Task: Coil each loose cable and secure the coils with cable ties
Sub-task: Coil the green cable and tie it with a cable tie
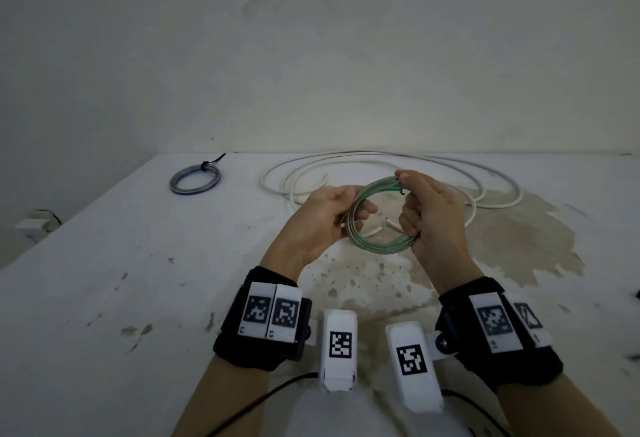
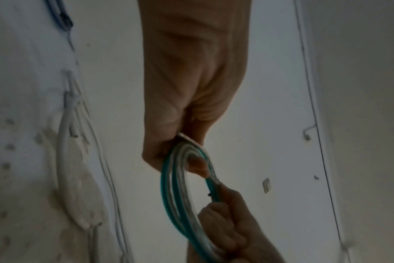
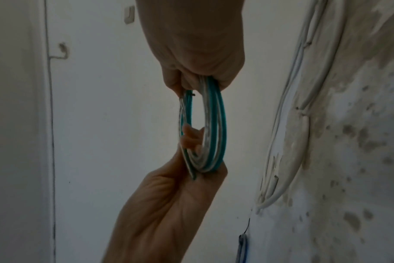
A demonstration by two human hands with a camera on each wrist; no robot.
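Observation:
A coil of clear green cable (image 1: 372,220) (image 2: 180,204) (image 3: 210,135) is held up above the table between both hands. My left hand (image 1: 332,214) (image 2: 191,110) pinches its left side, fingers curled through the ring. My right hand (image 1: 420,209) (image 3: 191,53) grips its right side, thumb and forefinger at the top by a small black tie (image 1: 401,192) (image 3: 192,94). Behind the hands a long white cable (image 1: 377,168) (image 3: 288,156) lies in loose loops on the table. A blue coil (image 1: 195,178) with a black tie lies at the far left.
The white table (image 1: 104,298) carries a large brownish stain (image 1: 512,246) under and right of the hands. A plain wall (image 1: 311,55) rises directly behind its far edge. Black leads run from the wrist cameras near the table's front edge.

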